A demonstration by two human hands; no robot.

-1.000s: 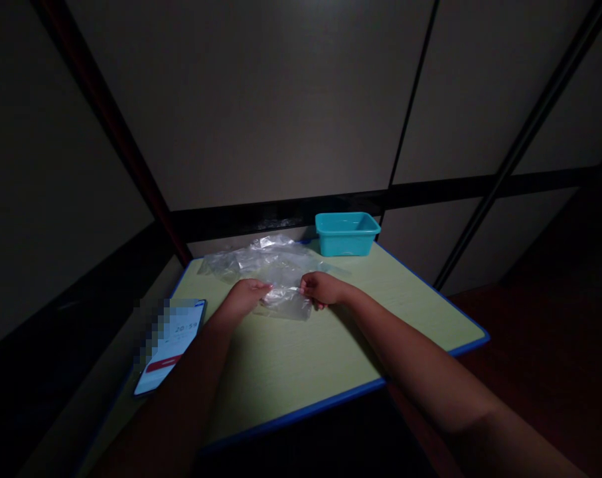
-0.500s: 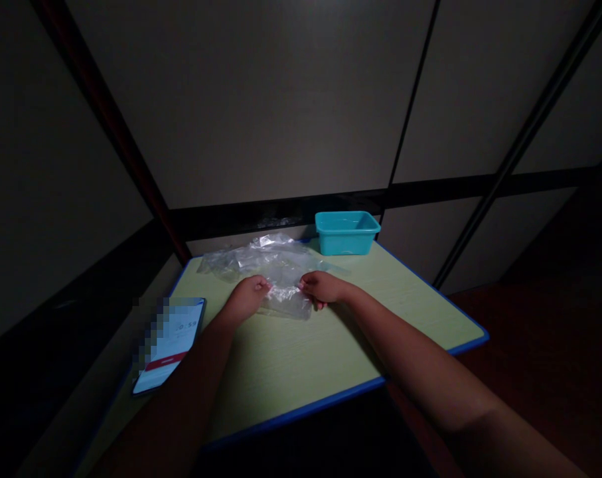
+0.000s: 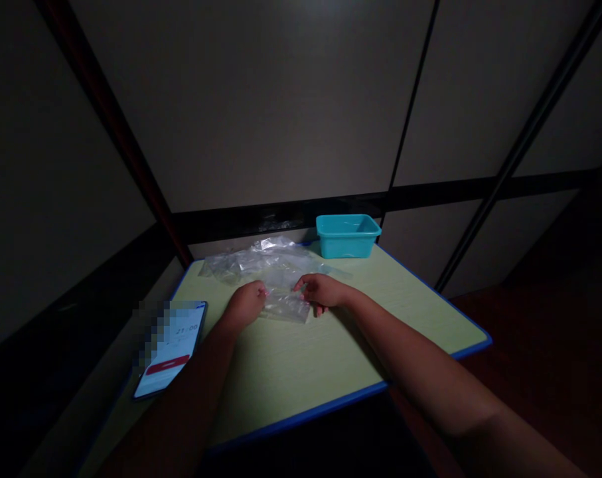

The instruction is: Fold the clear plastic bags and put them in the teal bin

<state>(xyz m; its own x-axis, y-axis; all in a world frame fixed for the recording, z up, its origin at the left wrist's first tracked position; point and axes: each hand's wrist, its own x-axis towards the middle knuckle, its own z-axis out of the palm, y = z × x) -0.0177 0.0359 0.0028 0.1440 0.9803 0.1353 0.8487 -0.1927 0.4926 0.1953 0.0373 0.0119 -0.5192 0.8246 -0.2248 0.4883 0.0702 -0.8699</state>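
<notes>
A clear plastic bag (image 3: 287,307) lies on the table between my hands. My left hand (image 3: 248,304) pinches its left edge between thumb and finger. On the other side, my right hand (image 3: 321,292) has its thumb and index finger parted, right at the bag's upper right edge; the other fingers curl beneath. Just beyond my hands, a heap of crumpled clear plastic bags (image 3: 245,261) spreads over the back left of the table, and where one bag ends and another begins is hard to tell.
A turquoise plastic basket (image 3: 348,248) stands at the table's back right. A phone (image 3: 174,345) with a lit timer lies at the left, beside my left forearm. The pale green table (image 3: 301,385) has a blue edge, and a panelled wall (image 3: 281,106) rises behind it.
The fingers of my right hand have parted from their pinch on the bag. My left hand keeps its pinch, and the bag lies a little flatter.
</notes>
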